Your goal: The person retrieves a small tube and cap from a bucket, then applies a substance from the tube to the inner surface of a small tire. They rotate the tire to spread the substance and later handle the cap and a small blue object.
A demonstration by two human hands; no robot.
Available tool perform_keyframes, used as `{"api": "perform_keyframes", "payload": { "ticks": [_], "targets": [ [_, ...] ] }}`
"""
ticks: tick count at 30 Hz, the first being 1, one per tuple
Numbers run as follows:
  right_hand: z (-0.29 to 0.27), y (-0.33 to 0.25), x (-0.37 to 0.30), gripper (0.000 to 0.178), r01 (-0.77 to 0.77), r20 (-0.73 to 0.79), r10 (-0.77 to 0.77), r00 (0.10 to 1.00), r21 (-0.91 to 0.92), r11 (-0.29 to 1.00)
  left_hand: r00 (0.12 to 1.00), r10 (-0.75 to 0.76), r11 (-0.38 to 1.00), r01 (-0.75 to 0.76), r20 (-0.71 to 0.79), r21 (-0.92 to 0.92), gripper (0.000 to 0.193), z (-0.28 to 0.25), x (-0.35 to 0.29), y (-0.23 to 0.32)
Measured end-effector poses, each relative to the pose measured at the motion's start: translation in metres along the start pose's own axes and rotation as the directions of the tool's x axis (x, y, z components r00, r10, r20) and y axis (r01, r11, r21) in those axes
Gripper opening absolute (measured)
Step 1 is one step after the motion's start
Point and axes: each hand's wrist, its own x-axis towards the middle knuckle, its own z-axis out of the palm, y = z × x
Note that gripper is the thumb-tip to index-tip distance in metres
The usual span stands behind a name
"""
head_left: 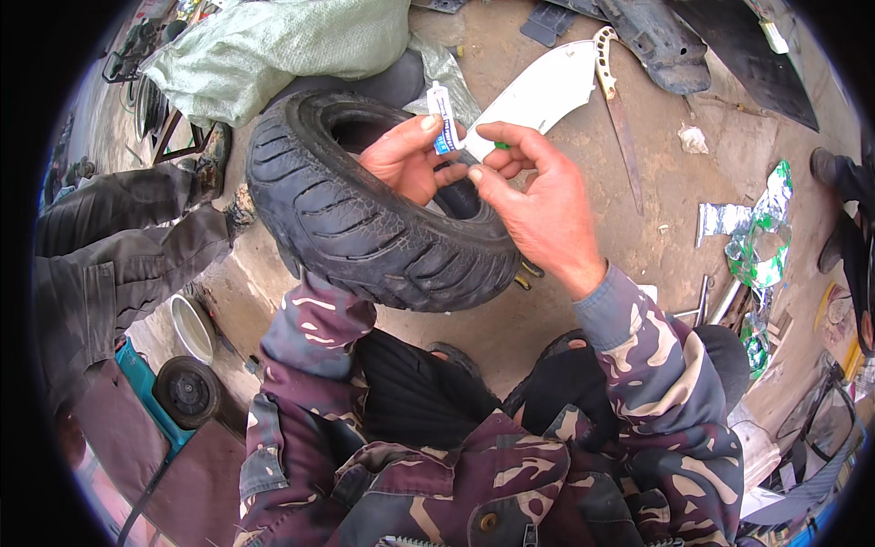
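Note:
Between the thumb and fingers of my left hand (407, 162) is a small white and blue squeeze tube (443, 118), held upright over the tyre's opening. My right hand (538, 187) is beside it, thumb and forefinger bent close together near the tube's lower part. A bit of green (501, 145) shows at these fingers; what they pinch is too small to make out. The worn black tyre (365, 232), its tread cracked, leans tilted in front of me. My left forearm goes behind it, and the hand comes out at its opening.
Beyond the tyre lie a pale green woven sack (283, 55), a white curved panel (538, 91) and a saw (620, 137). Silver-green foil wrapping (761, 237) is on the right. Another person's legs (137, 246) stretch in from the left, near a small wheel (188, 390) and a white bowl (193, 326).

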Motion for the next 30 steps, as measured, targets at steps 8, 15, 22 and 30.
{"api": "perform_keyframes", "payload": {
  "ticks": [8, 15, 22, 30],
  "targets": [
    [0.006, 0.012, 0.0, 0.027, 0.212, -0.069, -0.216, 0.974, -0.062, 0.975, 0.983, -0.181, 0.978, 0.178, -0.02, -0.112, 0.025, 0.002, 0.003, -0.01],
    [0.003, 0.021, 0.0, 0.025, 0.266, -0.065, -0.28, 0.958, -0.176, 0.948, 0.984, -0.18, 0.977, 0.179, -0.006, -0.113, 0.025, -0.001, 0.008, -0.016],
    [0.001, 0.023, 0.005, 0.021, 0.316, -0.091, -0.353, 0.931, -0.282, 0.906, 0.992, -0.125, 0.989, 0.123, -0.02, -0.084, 0.025, 0.0, 0.007, -0.022],
    [0.002, 0.021, 0.004, 0.019, 0.309, -0.09, -0.35, 0.933, -0.301, 0.902, 0.999, -0.004, 0.999, 0.005, 0.043, -0.033, 0.027, 0.001, 0.01, -0.025]
  ]
}}
